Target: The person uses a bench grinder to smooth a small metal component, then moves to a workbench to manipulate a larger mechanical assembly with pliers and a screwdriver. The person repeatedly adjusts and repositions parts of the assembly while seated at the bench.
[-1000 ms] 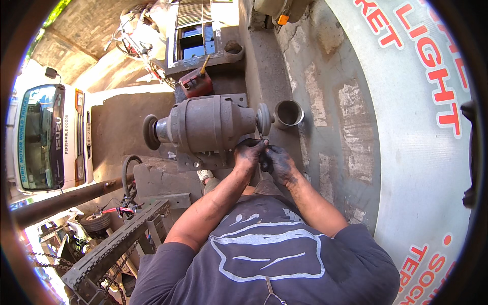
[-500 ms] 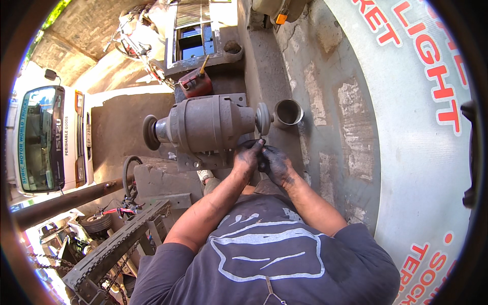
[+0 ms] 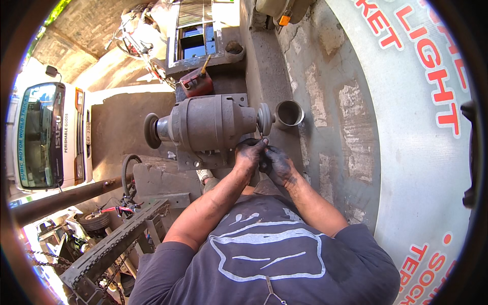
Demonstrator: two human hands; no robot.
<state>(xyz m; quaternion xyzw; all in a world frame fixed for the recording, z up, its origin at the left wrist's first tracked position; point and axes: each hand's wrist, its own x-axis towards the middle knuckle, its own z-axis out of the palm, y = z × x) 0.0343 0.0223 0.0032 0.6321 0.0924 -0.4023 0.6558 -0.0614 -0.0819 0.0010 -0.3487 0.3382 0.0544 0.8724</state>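
Just in front of my hands stands a grey bench grinder [image 3: 203,122] on a metal base plate [image 3: 185,161]. My left hand [image 3: 249,152] and my right hand [image 3: 277,165] are together, both blackened, just at the near edge of its right grinding wheel [image 3: 264,120]. Between my left thumb and fingers I pinch a small thin piece [image 3: 261,135], which points toward this wheel; if it really touches, I cannot tell. My right fingers are curled close beside it, but I cannot tell what they grip, since they are partly hidden.

The left wheel [image 3: 151,130] is well apart from my hands, to their left. Ahead of my hands and a little to the right is an open metal cylinder [image 3: 294,122], near the right wheel. Farther ahead, to the left, sits a red jerrycan [image 3: 196,84] with a yellow spout. Far left of my hands there is a white truck [image 3: 76,137], and far right a white banner [image 3: 422,152].
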